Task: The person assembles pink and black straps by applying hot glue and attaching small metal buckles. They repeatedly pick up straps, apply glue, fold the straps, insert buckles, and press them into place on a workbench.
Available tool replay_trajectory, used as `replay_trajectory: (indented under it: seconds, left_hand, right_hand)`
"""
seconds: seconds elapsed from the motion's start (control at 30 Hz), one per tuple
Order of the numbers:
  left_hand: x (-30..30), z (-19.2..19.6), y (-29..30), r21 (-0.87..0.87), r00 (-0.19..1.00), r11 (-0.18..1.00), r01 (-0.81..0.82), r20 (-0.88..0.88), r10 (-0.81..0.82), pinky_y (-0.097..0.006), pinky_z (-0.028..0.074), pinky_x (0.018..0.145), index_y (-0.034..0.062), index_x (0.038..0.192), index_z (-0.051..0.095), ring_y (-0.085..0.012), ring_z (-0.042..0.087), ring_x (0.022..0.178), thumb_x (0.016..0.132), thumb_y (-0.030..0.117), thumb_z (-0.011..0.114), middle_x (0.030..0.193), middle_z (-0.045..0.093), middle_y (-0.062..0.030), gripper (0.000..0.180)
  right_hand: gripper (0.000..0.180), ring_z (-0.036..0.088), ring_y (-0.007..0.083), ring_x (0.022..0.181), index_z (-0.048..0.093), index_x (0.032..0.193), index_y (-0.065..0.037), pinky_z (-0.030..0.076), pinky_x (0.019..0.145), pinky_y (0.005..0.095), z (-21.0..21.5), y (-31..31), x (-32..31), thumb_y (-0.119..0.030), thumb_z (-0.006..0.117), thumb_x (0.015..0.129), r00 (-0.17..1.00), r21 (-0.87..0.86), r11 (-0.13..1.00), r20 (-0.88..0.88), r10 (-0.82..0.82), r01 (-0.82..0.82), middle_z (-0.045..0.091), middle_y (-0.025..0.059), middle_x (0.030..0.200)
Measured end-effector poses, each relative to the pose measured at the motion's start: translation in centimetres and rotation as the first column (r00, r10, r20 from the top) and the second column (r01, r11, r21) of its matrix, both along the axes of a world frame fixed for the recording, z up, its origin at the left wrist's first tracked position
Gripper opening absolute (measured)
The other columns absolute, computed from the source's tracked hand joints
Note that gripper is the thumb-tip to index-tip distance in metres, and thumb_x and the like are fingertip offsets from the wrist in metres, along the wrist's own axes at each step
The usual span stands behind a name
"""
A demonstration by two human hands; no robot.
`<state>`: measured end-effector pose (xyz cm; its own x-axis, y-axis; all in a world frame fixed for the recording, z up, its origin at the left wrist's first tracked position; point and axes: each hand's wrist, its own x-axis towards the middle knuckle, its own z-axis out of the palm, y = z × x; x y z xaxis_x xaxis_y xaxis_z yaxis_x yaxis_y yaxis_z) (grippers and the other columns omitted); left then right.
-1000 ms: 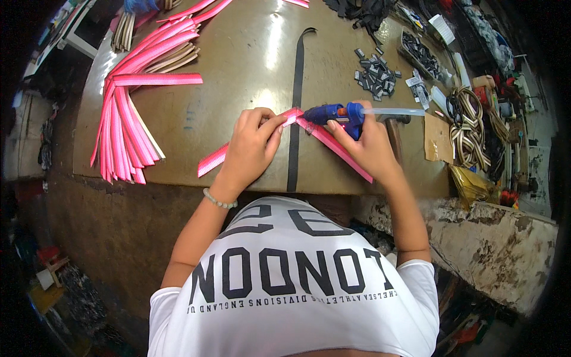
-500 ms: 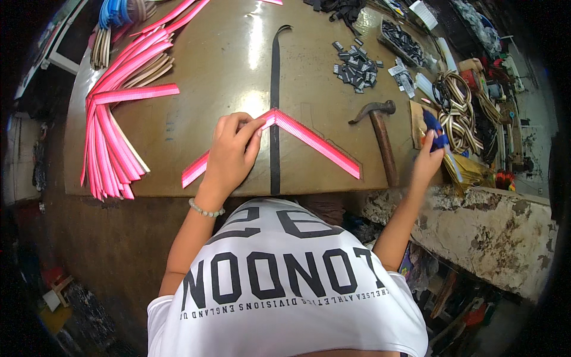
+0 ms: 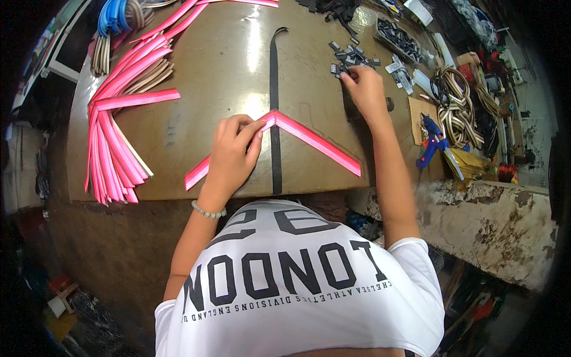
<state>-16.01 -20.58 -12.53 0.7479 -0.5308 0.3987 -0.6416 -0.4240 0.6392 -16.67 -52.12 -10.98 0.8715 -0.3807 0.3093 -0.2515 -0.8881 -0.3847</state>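
On the bench: a brown, worn wooden bench (image 3: 226, 77) carries everything; places below are given from the long black strap (image 3: 274, 107) lying straight down its middle.
Pink strip: a bright pink ribbed webbing strip folded into a V (image 3: 279, 140) lies across the black strap, its peak right at the strap and one arm running to each side.
Left hand: the left hand (image 3: 232, 154) presses on the fold just left of the strap, fingers together and clamped on the strip's peak.
Right hand: the right hand (image 3: 364, 89) rests right of the strap, fingers curled into a scatter of small dark metal clips (image 3: 351, 56) (whether one is pinched, I cannot tell).
Far left: a fan of loose pink webbing strips (image 3: 116, 137).
Far right: a blue glue gun (image 3: 433, 141) lying near the bench edge.
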Motion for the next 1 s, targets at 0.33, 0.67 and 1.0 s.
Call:
replay_trajectory:
  seconds: [0.33, 0.67, 1.0]
  left_hand:
    - [-0.1, -0.2, 0.2, -0.037, 1.000, 0.999, 0.018, -0.004, -0.018, -0.038, 0.047, 0.086, 0.0040, 0.105, 0.070, -0.0284, 0.056, 0.097, 0.087, 0.006, 0.067, 0.103, 0.060, -0.0115, 0.018]
    - [-3.0, 0.6, 1.6, -0.006, 0.999, 1.000, 0.014, -0.037, -0.014, -0.038, 0.046, 0.083, 0.0018, 0.101, 0.069, -0.0284, 0.056, 0.092, 0.084, 0.001, 0.068, 0.101, 0.060, -0.0102, 0.018]
    - [-3.9, 1.5, 3.2, -0.028, 0.966, 0.984, 0.176, -0.189, -0.178, -0.035, 0.049, 0.086, 0.0055, 0.107, 0.070, -0.0267, 0.058, 0.100, 0.078, -0.001, 0.072, 0.105, 0.061, -0.0104, 0.029]
  right_hand:
    - [0.017, 0.067, 0.0315, 0.083, 0.073, 0.102, -0.005, 0.053, 0.075, 0.0387, 2.1, 0.1, -2.0, -0.013, 0.066, 0.088, 0.991, -0.066, 0.993, 0.103, -0.087, 0.094, 0.067, 0.0154, 0.087]
    - [0.023, 0.065, 0.0099, 0.086, 0.071, 0.111, -0.001, 0.053, 0.077, 0.0250, 2.2, 12.0, -8.4, -0.008, 0.071, 0.089, 0.956, 0.804, 0.564, 0.020, 0.292, -0.189, 0.072, 0.0044, 0.098]
    - [0.015, 0.062, 0.0170, 0.070, 0.071, 0.101, 0.000, 0.049, 0.062, 0.0272, -1.5, 15.9, -8.1, -0.001, 0.070, 0.085, 0.954, 0.439, 0.860, 0.252, 0.162, -0.262, 0.065, 0.0103, 0.090]
